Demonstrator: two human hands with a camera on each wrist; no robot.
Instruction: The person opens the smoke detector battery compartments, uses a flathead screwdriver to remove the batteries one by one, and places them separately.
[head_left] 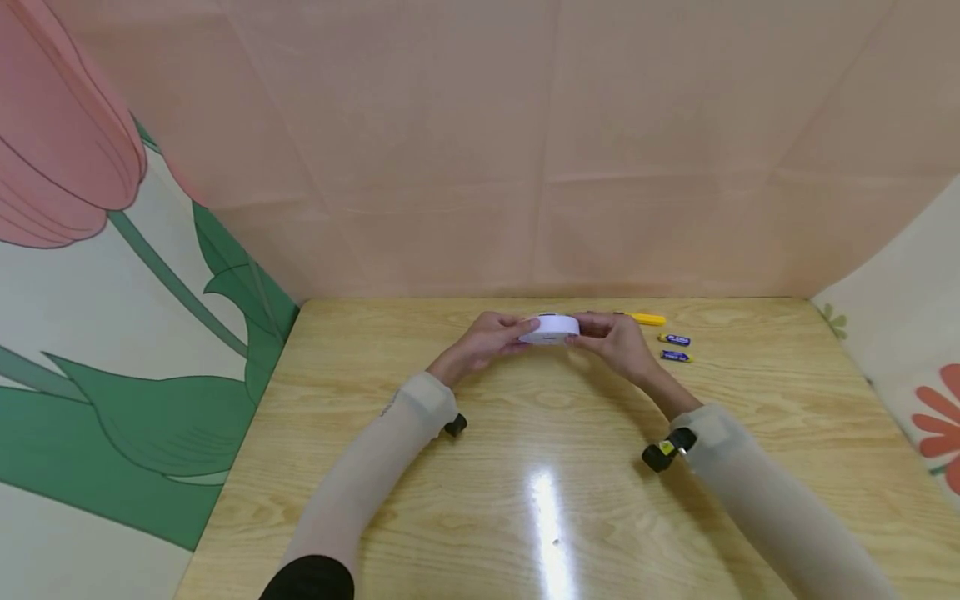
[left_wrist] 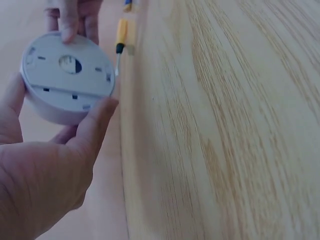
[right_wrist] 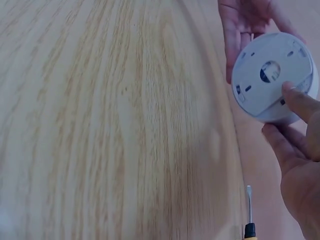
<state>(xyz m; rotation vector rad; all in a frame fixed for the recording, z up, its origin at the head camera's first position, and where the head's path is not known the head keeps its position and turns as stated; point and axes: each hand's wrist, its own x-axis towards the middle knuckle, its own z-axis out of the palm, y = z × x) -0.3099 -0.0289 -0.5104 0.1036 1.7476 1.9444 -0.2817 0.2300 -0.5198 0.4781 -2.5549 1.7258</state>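
Both hands hold a round white smoke detector (head_left: 551,330) between them, above the far part of the table. My left hand (head_left: 487,340) grips its left side, the thumb at the edge. On the other side my right hand (head_left: 617,346) pinches it, with the thumb on the back plate (right_wrist: 277,87) in the right wrist view. That plate has small slots and a round central hole, through which part of the inside shows. The detector's other face is turned away from both wrist cameras.
A yellow-handled screwdriver (head_left: 647,319) lies near the table's back edge, beyond the right hand. Close by are two blue batteries, one farther back (head_left: 677,340) and one nearer (head_left: 677,356). A pink cloth wall (head_left: 540,167) rises behind the wooden table (head_left: 495,500).
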